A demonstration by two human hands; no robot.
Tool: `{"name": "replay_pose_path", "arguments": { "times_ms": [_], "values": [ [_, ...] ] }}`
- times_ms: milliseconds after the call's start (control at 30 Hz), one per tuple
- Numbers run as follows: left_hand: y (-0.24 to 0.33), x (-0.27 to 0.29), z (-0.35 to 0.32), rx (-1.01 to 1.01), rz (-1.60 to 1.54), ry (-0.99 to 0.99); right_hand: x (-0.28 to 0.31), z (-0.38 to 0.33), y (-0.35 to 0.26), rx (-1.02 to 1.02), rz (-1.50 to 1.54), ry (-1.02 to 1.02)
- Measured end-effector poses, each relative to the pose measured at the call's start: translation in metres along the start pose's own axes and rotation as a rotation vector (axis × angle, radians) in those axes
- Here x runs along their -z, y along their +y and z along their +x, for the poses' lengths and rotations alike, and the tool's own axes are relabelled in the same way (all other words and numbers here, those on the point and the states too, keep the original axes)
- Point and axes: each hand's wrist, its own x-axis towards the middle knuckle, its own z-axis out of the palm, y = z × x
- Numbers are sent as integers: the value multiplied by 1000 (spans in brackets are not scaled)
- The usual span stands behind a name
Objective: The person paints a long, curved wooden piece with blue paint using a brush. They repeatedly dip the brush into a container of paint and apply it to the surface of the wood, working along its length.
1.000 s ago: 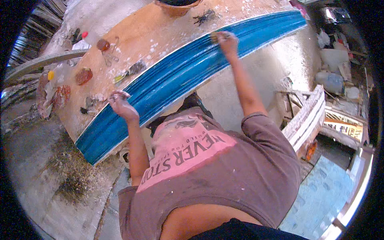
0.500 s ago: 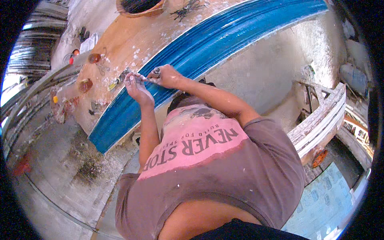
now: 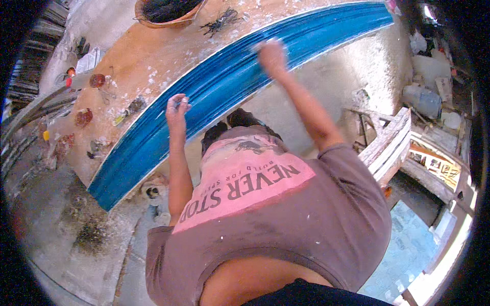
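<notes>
A long, curved blue panel with lengthwise ridges and pale edges stretches across in front of me. My left hand, whitened with powder, is over its left half. The fingers are curled in; something small and pale may be in them, but I cannot make it out. Farther right, my right hand is above the panel's middle, arm stretched forward. Motion smears its fingers, so what it holds, if anything, does not show. I cannot tell whether either hand touches the panel.
Beyond the panel, an orange-brown surface carries a bowl of dark stuff, a dark fibre clump, a small tool and reddish-brown round containers. At right stand a whitish wooden frame, a bluish jug and a light blue sheet.
My hands were close together over the panel's left part; now they are apart. The right has swept right and farther away, while the left stays near its place. The whole view has shifted slightly.
</notes>
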Motion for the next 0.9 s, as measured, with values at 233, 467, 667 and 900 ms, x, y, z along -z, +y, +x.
{"name": "replay_pose_path", "arguments": {
  "times_ms": [233,467,667,900],
  "values": [
    [43,-31,32,-105,-215,207,35,-37,-102,175,1216,-330],
    [67,-98,63,-135,-281,360,-60,72,285,-237,662,-87],
    [83,-214,47,-98,-247,284,-40,100,287,-88,235,340],
    [100,-282,47,-122,-260,323,-27,48,87,192,1266,27]
  ]
}}
